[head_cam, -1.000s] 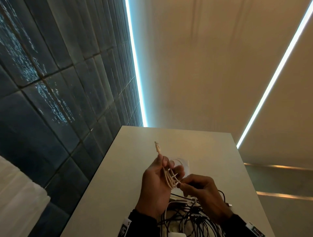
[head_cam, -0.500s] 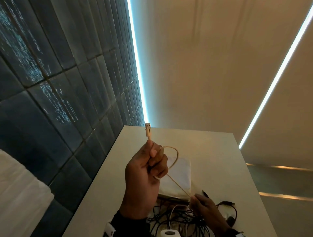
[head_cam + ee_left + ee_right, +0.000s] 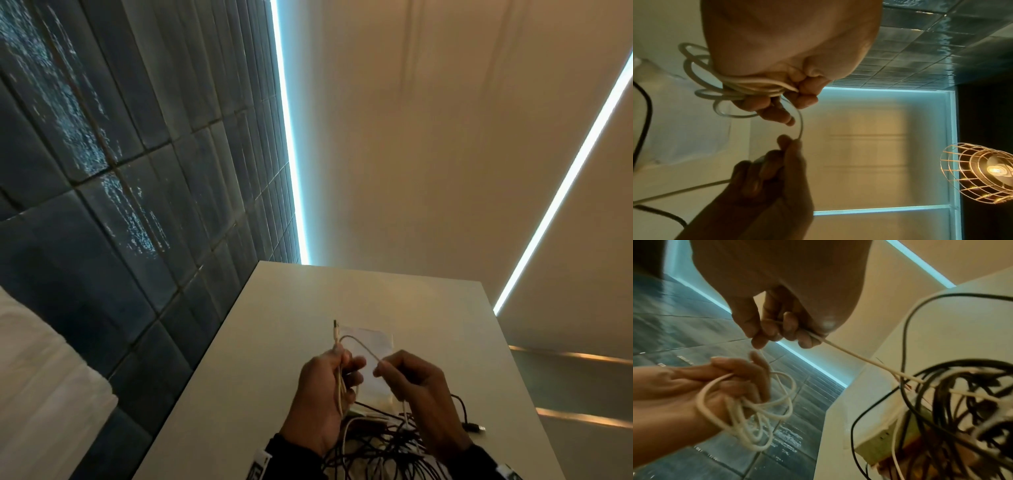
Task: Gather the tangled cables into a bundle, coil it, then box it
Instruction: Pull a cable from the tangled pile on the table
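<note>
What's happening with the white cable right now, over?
Left hand grips white cable loops. Right hand pinches its free run, feeding next loop. Tail buried in black cable tangle on table; may snag. Over.

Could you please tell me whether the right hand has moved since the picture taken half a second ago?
Yes. The right hand has risen from the black cable pile near the table edge, and now pinches the white cable level with the left hand.
</note>
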Demonstrator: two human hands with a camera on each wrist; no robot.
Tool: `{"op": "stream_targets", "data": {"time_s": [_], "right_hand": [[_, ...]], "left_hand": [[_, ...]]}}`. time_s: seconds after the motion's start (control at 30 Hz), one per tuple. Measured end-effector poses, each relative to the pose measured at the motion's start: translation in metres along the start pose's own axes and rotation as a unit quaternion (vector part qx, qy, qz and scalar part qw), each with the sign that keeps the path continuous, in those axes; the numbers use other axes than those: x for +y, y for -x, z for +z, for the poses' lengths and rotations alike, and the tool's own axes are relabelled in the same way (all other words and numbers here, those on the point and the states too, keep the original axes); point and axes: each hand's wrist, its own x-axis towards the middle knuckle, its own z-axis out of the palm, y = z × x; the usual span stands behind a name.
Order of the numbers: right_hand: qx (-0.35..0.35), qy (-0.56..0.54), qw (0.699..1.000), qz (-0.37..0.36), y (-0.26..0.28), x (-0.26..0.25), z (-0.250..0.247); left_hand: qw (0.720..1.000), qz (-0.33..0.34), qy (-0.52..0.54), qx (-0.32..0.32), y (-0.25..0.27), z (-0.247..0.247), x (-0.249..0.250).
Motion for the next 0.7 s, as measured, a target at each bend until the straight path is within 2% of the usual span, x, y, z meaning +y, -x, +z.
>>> {"op": "stream_targets", "data": {"time_s": [0.13,0.23,0.37,0.57,0.7], "right_hand": [[-0.05,-0.012,0.999,0.0,0.004,-0.005,0.004],[-0.059,-0.012,0.998,0.01,0.005,0.012,0.001],[-0.079,-0.011,0.995,0.052,0.007,0.041,-0.003],[-0.065,0.028,0.989,0.133,0.017,0.103,-0.02],[-0.084,0.058,0.981,0.166,0.019,0.126,-0.027]], "left_hand": [[0.998,-0.001,0.046,-0.05,-0.001,0.001,0.001],[0.992,0.03,0.073,-0.096,0.0,0.004,0.007],[0.984,0.08,0.115,-0.107,0.006,0.014,0.011],[0.972,0.133,0.107,-0.162,0.02,0.01,0.03],[0.965,0.162,0.09,-0.186,0.034,0.013,0.042]]}}
